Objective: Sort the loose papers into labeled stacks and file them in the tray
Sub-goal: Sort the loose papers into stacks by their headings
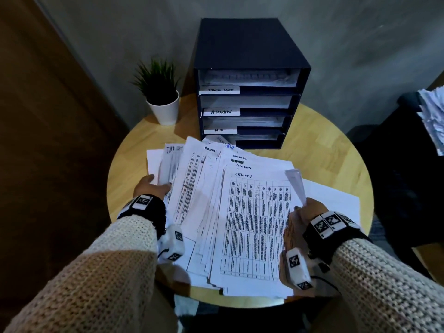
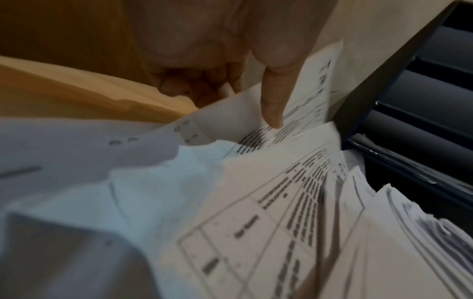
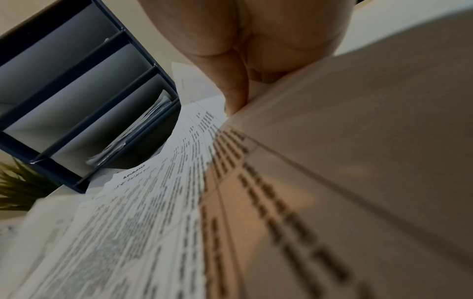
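**Loose papers fanned over a round wooden table**

A thick, untidy heap of white papers (image 1: 242, 212) covers the near half of a round, pale wooden table (image 1: 336, 150). The sheets are thin and printed with dense black tables; some carry handwritten headings such as ADMIN. Behind them stands a dark, boxy filing tray (image 1: 249, 68) with four shelves and white labels, paper already in its slots. A spiky green plant (image 1: 157, 78) in a smooth white pot sits just beside it. The left hand (image 1: 150, 187) rests on the heap's left edge, thumb pressing a sheet, fingers tucked under. The right hand (image 1: 310, 210) pinches a curled sheet (image 1: 296, 186) lifted at the heap's right side.
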